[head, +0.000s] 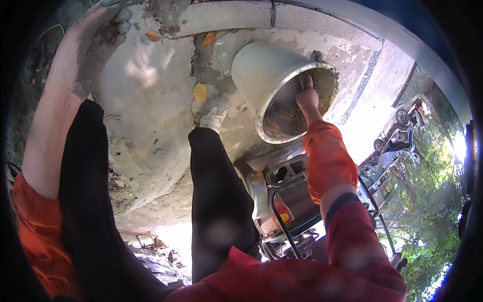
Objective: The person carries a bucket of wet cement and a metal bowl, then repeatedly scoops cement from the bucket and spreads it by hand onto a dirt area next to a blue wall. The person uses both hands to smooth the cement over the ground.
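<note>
A large pale bucket (260, 71) lies tilted on its side on the concrete, its wide mouth turned towards me. Inside, its wall is coated with brownish-grey residue. My right hand (307, 96) reaches into the mouth, fingers partly hidden in the shade; whether they grip anything is unclear. At the upper left, my left hand (100, 45) is smeared with grey mud or wet cement and stretched out near the ground. Its fingers blur at the picture's edge, and I cannot make out anything held. Orange sleeve covers (330, 154) are on both my forearms.
My shoe (213, 117) stands on stained concrete (147, 113) beside the bucket. A raised kerb (226, 17) runs beyond it. A vehicle with a red and yellow tail light (283, 213) is close to my right leg. Parked two-wheelers (402, 117) stand farther right. Fallen leaves (200, 92) lie around.
</note>
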{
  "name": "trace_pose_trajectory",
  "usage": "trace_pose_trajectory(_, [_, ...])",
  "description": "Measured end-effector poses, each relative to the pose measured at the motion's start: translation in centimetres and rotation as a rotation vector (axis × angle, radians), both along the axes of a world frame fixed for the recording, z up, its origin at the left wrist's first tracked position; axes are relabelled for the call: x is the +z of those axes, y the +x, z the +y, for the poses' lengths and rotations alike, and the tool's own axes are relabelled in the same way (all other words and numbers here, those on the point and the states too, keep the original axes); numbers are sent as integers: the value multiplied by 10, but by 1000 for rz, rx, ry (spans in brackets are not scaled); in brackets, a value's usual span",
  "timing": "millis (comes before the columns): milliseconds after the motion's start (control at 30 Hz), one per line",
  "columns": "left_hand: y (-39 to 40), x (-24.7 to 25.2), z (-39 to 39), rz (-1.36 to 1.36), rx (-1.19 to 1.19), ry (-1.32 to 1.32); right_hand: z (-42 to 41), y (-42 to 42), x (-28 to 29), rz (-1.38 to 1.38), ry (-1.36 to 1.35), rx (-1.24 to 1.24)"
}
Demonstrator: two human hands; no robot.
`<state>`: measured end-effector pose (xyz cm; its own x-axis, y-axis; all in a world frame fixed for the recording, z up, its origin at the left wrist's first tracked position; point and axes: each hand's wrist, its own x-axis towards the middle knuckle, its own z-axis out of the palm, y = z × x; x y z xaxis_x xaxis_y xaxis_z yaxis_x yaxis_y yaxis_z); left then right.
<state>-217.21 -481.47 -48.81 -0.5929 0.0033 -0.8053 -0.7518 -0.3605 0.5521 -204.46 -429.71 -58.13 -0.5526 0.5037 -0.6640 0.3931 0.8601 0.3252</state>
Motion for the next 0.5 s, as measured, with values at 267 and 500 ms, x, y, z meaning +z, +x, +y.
trace_pose_trajectory(267, [6, -34, -37, -18, -55, 217, 96, 100, -87, 439, -632, -640])
trace_pose_trajectory(500, [10, 14, 19, 43, 34, -85, -27, 72, -18, 403, -876, -1340])
